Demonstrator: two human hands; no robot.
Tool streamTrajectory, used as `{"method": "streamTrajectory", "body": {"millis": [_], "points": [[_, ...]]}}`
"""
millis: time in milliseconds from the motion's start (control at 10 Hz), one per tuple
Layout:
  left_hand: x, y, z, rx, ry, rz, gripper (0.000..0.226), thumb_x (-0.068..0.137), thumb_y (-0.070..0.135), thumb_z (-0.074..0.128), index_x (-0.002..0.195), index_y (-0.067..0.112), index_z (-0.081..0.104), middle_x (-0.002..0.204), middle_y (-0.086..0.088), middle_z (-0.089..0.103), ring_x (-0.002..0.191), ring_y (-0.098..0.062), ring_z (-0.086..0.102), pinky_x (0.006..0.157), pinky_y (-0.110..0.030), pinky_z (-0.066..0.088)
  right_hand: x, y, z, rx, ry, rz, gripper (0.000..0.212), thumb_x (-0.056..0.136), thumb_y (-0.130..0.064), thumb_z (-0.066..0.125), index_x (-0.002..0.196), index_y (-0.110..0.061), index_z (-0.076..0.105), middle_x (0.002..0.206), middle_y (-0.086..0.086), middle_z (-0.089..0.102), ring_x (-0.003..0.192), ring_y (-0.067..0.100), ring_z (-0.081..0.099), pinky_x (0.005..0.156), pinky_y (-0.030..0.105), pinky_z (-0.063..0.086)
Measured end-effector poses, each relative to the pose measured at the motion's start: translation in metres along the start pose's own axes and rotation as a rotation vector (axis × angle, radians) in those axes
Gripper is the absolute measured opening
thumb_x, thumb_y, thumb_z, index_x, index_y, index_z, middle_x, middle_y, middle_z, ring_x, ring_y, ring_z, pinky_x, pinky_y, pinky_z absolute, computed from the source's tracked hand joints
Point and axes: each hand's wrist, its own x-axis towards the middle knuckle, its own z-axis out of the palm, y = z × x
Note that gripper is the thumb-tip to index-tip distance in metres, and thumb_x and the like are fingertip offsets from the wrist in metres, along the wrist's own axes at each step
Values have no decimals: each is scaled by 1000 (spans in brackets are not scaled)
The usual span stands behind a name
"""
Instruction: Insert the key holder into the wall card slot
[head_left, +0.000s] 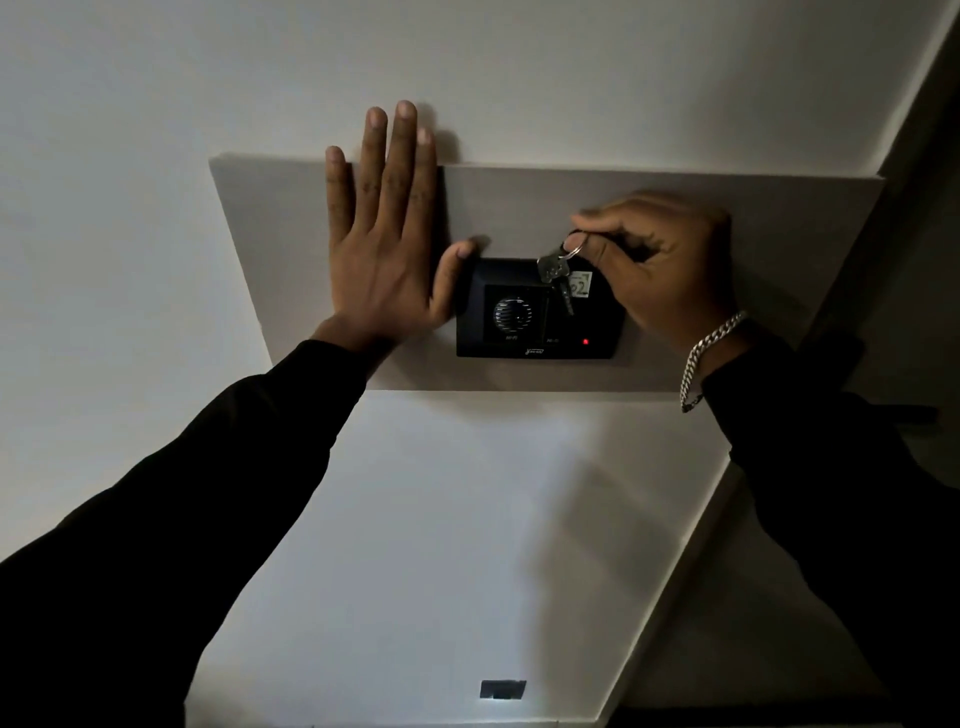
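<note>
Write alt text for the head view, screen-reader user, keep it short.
A right hand holds a key holder with dangling keys at the top of a black wall card-slot unit showing a red light. The left hand lies flat, fingers spread, on the grey wall panel beside it. The room is dim.

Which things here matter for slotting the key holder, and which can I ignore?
In the job:
- key holder
- keys
- black wall unit
- right hand
- left hand

Ignore:
- round grille
- low wall plate
- bracelet
</note>
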Motion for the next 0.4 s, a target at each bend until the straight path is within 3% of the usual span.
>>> {"method": "streamTrajectory", "body": {"millis": [100,200,300,400], "points": [[0,-2,-8,-35,-30,4,78,98,52,35,155,0,23,163,-23,29,154,-40,19,126,-59,14,-3,-3,-5,-25,-33,-17,13,88,-15,71,97,-8,76,87,9,75,71,21,70,70,29,57],[-2,-4,-17,-67,-83,-20,76,100,52,29,156,1,23,164,-22,27,155,-37,19,127,-55,15,-8,-4,-9,-96,-29,-58,19,88,-6,63,103,-7,75,98,9,75,83,19,71,82,15,53],[2,-23,-36,-71,-127,-63,75,101,51,27,155,-1,25,164,-22,27,155,-38,19,128,-54,16,2,-14,-4,-95,89,-55,19,89,-2,59,101,-4,74,98,12,75,84,19,69,83,12,49],[-4,-37,-44,-104,-126,-121,72,102,47,30,154,-3,25,164,-23,26,155,-40,18,128,-55,15,3,-35,-6,-59,247,-97,16,91,-4,58,95,-1,73,91,12,73,80,21,67,81,17,48]]}}
